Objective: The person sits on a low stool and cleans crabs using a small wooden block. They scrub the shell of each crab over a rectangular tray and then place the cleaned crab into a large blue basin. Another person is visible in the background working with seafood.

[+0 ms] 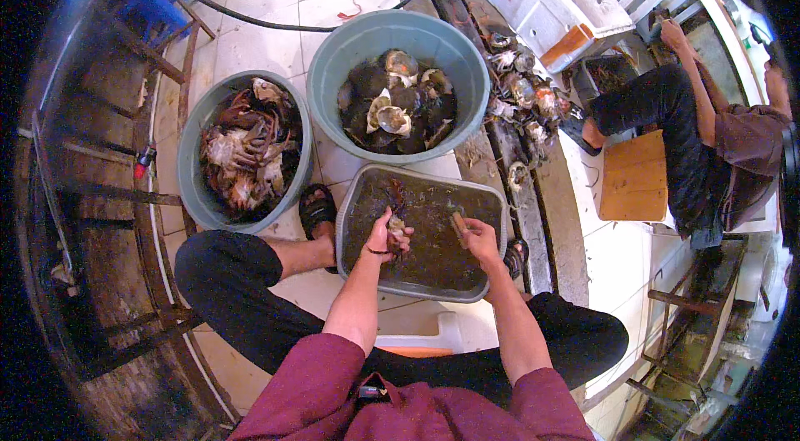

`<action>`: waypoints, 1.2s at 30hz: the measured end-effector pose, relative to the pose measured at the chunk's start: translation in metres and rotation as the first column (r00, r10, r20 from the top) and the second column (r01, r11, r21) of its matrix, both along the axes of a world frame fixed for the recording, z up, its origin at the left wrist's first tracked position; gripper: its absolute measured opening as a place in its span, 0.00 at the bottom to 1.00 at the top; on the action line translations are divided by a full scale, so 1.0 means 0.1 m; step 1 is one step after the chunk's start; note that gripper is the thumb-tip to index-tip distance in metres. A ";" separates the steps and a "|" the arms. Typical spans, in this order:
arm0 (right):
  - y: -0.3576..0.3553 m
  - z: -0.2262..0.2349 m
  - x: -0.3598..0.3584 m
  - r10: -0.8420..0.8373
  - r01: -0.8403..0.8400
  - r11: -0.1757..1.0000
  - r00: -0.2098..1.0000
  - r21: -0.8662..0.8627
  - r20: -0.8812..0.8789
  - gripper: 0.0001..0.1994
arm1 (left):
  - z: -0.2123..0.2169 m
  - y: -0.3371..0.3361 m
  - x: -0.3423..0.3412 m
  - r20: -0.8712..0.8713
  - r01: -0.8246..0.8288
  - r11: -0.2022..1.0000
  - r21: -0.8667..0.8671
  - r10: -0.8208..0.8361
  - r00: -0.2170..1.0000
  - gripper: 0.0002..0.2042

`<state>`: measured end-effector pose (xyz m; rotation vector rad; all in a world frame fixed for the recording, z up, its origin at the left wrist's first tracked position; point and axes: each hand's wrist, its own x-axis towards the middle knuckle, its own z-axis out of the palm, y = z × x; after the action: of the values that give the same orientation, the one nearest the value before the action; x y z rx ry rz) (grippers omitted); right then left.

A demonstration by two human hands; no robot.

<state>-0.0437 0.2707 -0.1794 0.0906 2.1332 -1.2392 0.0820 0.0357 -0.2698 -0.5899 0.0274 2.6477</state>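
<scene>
I clench a crab (397, 229) in my left hand (385, 234) over the grey rectangular tub (357, 206) of murky water, low so drips fall back in. My right hand (479, 239), at three o'clock of it, grips a small brush (459, 224) angled toward the shell. Two round basins sit ahead: one (193, 141) at eleven o'clock holding crabs with legs, one (333, 58) at twelve holding darker crabs. More crabs than I can count.

Both forearms are extended forward from maroon sleeves. The left hand (385, 234) is clenched, fingers curled. The right hand (478, 237) is likewise closed.
</scene>
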 end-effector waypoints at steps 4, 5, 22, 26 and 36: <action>0.07 -0.14 0.17 0.051 0.047 0.953 0.949 0.299 -0.311 0.15 | 0.05 0.15 -0.02 0.165 0.026 0.962 -0.273 0.020 0.986 0.32; 0.06 -0.15 0.20 0.053 0.053 0.944 0.950 0.327 -0.308 0.16 | 0.06 0.20 -0.06 0.182 0.034 0.958 -0.285 0.019 0.983 0.31; -0.59 1.08 0.10 0.483 -0.624 0.754 0.317 0.205 -0.816 0.34 | 1.38 0.06 -0.67 -0.181 -0.325 0.921 -0.215 0.289 0.940 0.23; -0.62 1.37 -0.10 0.521 -0.663 0.693 0.191 0.282 -0.832 0.31 | 1.26 -0.15 -0.65 -0.217 -0.252 0.893 -0.374 0.180 0.959 0.23; -0.55 1.60 -0.13 0.532 -0.692 0.656 0.141 0.301 -0.835 0.28 | 1.78 0.02 -0.76 -0.209 -0.236 0.916 -0.326 0.174 0.962 0.22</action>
<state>-0.0570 0.2155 -0.0198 -1.7785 2.3493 -0.9371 0.0060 0.0377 -0.0920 -0.4872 0.5249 2.9172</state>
